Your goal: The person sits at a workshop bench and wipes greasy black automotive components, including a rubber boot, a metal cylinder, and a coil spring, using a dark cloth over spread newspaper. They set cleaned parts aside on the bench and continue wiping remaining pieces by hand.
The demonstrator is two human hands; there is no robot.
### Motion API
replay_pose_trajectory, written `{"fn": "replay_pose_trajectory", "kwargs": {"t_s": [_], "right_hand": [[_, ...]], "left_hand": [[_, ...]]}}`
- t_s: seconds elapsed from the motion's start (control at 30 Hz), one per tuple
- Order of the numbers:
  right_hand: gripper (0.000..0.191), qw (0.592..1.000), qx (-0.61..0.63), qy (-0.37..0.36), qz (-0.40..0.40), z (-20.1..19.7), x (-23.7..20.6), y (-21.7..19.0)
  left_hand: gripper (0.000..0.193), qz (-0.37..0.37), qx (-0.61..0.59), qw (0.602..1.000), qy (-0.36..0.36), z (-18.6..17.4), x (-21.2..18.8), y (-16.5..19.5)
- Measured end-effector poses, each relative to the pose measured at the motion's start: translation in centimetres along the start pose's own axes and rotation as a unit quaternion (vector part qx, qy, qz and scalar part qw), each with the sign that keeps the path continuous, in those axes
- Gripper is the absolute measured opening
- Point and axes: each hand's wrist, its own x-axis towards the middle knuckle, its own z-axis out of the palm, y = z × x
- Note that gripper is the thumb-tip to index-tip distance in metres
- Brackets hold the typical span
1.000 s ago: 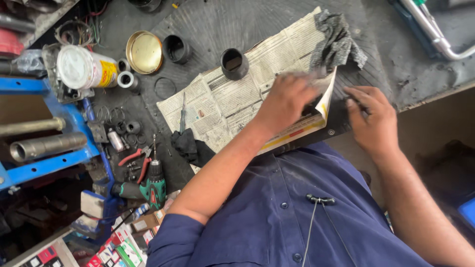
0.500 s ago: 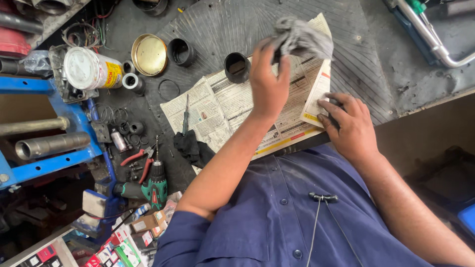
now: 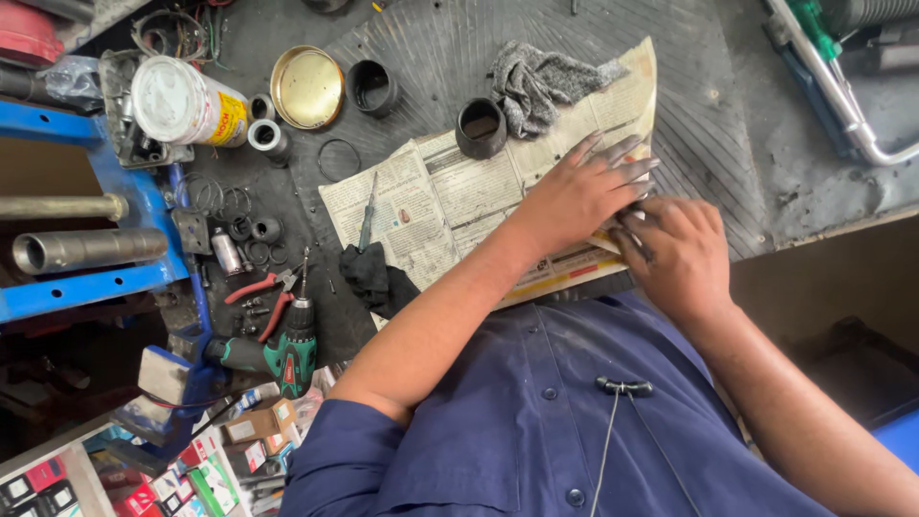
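Newspaper (image 3: pixel 450 196) spread mid-frame on the table (image 3: pixel 728 105), pressed flat.
Left hand (image 3: pixel 574 191) released, palm down on its right edge; right hand (image 3: pixel 675 254) clenched beside it, contents hidden. Could tear or drag under greasy fingers, tipping black ring (image 3: pixel 481 126).

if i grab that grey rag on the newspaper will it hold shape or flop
The grey rag lies crumpled in soft folds, so it will probably flop and drape. It looks like light cloth. Pushed, it would likely bunch or drag the newspaper rather than roll.
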Motion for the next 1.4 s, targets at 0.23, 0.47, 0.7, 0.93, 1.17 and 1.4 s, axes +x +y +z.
{"fn": "replay_pose_trajectory", "kwargs": {"t_s": [0.23,0.47,0.7,0.93,1.17,1.4], "right_hand": [[0.034,0.994,-0.017,-0.045,-0.099,0.6,-0.6,0.4],[0.054,0.985,-0.019,-0.119,-0.125,0.1,-0.4,1.1],[0.033,0.968,0.13,-0.06,0.206,0.5,0.9,1.1],[0.057,0.977,-0.026,-0.024,0.208,1.5,2.0,-0.3],[0.052,0.932,-0.089,-0.164,0.311,1.5,3.5,-0.7],[0.053,0.913,-0.112,-0.167,0.355,2.7,4.1,-1.0]], "left_hand": [[0.042,0.026,-0.004,0.999,0.031,1.0,-0.5,-1.7],[0.044,-0.047,0.001,0.993,-0.112,0.2,-0.4,-1.5],[0.05,-0.008,-0.038,0.999,-0.009,0.5,-0.6,-2.3],[0.062,0.007,-0.045,0.999,0.007,1.2,-1.3,-2.5],[0.067,0.024,0.014,0.999,0.023,1.6,-1.6,-2.3],[0.054,0.024,0.026,0.999,0.038,1.6,-1.6,-2.3]]}}
